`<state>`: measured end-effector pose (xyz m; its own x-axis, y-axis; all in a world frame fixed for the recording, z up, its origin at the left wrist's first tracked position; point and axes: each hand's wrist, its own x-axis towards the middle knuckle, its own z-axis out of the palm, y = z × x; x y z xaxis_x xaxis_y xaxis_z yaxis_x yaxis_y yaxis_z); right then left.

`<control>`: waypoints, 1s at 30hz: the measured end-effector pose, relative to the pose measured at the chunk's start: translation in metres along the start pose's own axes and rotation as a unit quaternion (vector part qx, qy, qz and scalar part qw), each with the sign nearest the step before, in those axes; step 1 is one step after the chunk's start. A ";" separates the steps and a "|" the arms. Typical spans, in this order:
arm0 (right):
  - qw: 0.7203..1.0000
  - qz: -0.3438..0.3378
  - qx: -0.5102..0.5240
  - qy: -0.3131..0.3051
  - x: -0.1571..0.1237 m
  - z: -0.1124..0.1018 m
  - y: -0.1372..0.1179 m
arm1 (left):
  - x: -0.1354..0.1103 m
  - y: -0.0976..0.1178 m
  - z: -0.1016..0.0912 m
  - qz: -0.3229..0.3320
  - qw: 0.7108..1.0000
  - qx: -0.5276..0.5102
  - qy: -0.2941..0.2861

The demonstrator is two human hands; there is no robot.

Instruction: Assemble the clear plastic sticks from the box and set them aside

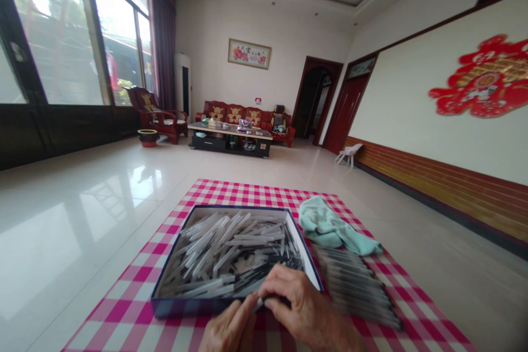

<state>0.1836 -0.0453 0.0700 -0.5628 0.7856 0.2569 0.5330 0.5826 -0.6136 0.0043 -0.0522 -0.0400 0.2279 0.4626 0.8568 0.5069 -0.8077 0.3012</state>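
So, fingers of the left hand (229,330) and right hand (299,300) pinch narrow on a clear plastic stick (259,303) at the blue box wall (185,308); a slip could scatter the loose sticks (223,247).

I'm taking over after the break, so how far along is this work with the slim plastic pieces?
Done, it seems: a neat row of slim grey pieces lies beside the box on the checked cloth. In hand: the left hand and right hand meet over one slim piece at the box's front edge. Left: the open box still holds a large loose heap.
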 end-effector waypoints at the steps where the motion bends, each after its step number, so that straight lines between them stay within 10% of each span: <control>1: 1.000 -0.001 -0.004 -0.003 -0.001 0.000 -0.001 | 0.002 0.001 -0.001 0.000 1.000 0.002 0.007; 30: 0.999 0.017 -0.037 -0.012 -0.003 -0.005 0.000 | -0.001 0.001 0.001 0.041 0.999 0.010 -0.015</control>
<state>0.1884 -0.0467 0.0729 -0.5572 0.8011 0.2184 0.5976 0.5695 -0.5644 0.0050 -0.0531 -0.0406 0.2936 0.4058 0.8655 0.5022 -0.8359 0.2215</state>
